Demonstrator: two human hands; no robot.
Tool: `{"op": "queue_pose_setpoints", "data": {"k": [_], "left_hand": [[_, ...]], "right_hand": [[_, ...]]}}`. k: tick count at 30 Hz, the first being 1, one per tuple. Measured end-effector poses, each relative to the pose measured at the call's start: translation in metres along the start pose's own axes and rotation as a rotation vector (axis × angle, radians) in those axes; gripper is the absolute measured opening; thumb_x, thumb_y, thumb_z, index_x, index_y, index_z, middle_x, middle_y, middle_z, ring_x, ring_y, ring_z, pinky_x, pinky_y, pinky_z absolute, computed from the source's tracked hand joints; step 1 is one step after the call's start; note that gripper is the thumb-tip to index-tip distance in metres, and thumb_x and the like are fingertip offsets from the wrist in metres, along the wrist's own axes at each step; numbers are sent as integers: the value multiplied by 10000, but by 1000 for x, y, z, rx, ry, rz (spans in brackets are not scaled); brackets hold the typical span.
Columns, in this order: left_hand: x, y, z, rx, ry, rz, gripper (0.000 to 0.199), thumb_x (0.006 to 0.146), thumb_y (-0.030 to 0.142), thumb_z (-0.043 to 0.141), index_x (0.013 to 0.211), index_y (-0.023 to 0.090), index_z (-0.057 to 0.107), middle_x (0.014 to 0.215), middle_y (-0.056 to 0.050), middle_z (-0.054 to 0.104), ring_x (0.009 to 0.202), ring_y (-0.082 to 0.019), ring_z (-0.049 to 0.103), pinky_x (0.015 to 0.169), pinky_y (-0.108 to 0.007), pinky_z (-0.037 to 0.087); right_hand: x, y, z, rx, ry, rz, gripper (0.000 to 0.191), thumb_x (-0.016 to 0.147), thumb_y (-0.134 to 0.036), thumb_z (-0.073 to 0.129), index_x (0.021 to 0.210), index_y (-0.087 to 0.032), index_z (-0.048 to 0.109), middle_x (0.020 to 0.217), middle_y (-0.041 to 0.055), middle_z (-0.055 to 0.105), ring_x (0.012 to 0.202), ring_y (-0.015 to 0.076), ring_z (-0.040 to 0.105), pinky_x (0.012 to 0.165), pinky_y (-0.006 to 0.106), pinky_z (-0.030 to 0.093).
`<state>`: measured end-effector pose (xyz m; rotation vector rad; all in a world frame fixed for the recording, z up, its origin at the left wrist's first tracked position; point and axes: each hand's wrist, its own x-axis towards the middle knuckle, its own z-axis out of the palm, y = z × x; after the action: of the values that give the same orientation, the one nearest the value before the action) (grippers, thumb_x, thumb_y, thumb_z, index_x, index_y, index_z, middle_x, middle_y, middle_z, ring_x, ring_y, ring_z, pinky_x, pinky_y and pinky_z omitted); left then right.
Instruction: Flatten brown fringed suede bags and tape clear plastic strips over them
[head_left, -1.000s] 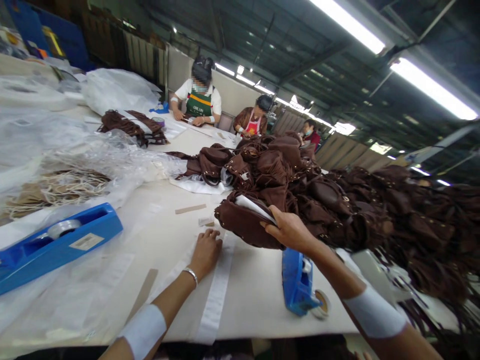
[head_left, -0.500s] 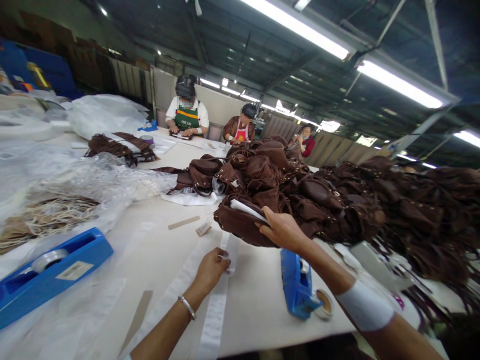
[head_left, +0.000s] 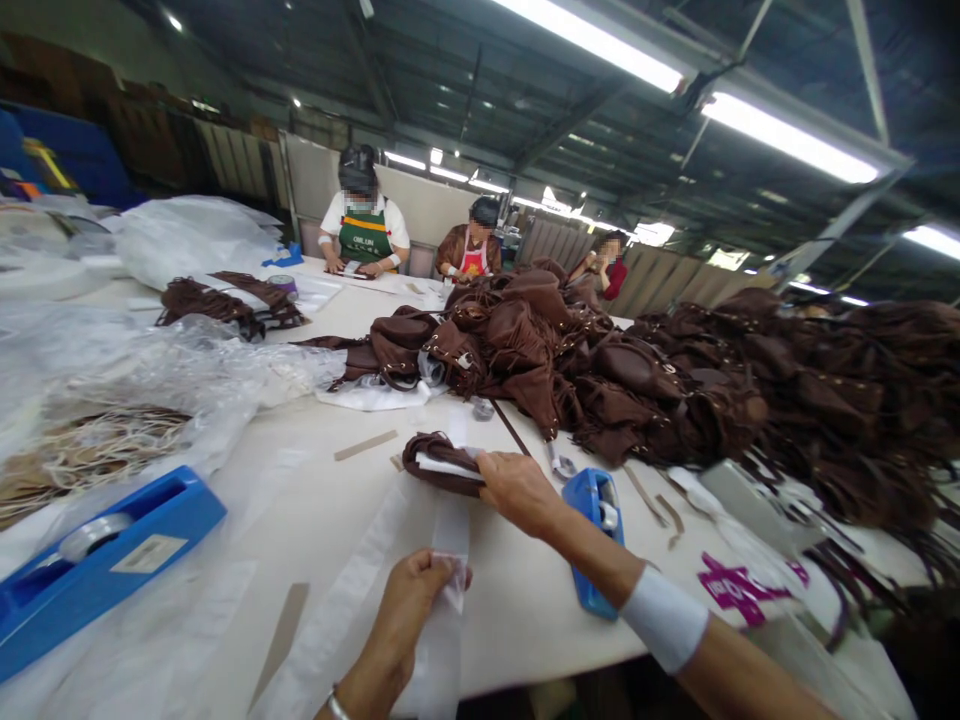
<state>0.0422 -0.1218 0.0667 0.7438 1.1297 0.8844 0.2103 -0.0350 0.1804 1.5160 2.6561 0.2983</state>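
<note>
My left hand (head_left: pixel 412 605) pinches a clear plastic bag (head_left: pixel 444 640), left of the small blue tape dispenser (head_left: pixel 598 535). My right hand (head_left: pixel 517 490), nearer that dispenser, grips a brown bag (head_left: pixel 442 464) beyond the plastic.

Three people (head_left: pixel 395 226) across the counter (head_left: pixel 517 640)

One wears a green apron (head_left: pixel 364 240) and one a red apron (head_left: pixel 474 260). A big blue tape holder (head_left: pixel 169 515) sits at the left, near brown tags (head_left: pixel 82 450) with white strings. A purple roll (head_left: pixel 285 286) lies farther back. Long bright lights (head_left: pixel 787 137) shine up above.
</note>
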Motion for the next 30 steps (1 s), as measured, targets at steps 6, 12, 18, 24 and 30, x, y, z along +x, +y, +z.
{"op": "queue_pose_setpoints", "data": {"k": [6,12,18,24,30], "left_hand": [[-18,-25,4,-27,34,-54,476,651,569,709,844,134,710,758,-108,753,686,-208,674,653,-302,463],[-36,-32,-1,-37,30,-74,489,641,608,719,820,153,718,739,-65,738,689,-189,663,652,-274,468],[-52,-47,-7,-87,55,-131,485,666,588,736,843,139,687,756,-85,736,685,-193,674,640,-277,485],[-52,-74,-12,97,61,-113,470,619,605,723,754,162,639,618,-53,695,527,-168,603,514,-254,416],[-48,-82,-14,101,48,-131,490,619,620,687,827,180,629,693,-43,710,569,-171,615,531,-255,426]], "right_hand": [[-20,-33,41,-44,181,-137,108,937,-103,475,1011,-150,539,978,100,629,948,233,591,857,354,459],[-50,-63,81,-51,186,-216,103,975,-125,437,1014,-140,531,938,100,613,914,223,587,839,363,473],[-59,-73,103,-49,165,-249,150,971,-125,446,1085,-97,539,1044,159,637,997,238,607,870,386,489],[-79,-90,131,-55,244,-221,305,972,-152,427,1242,-29,499,1335,290,540,1260,310,521,1029,504,430],[-102,-101,133,-7,273,-168,450,969,-191,439,1380,-8,429,1472,260,427,1397,343,365,1115,561,354]]}}
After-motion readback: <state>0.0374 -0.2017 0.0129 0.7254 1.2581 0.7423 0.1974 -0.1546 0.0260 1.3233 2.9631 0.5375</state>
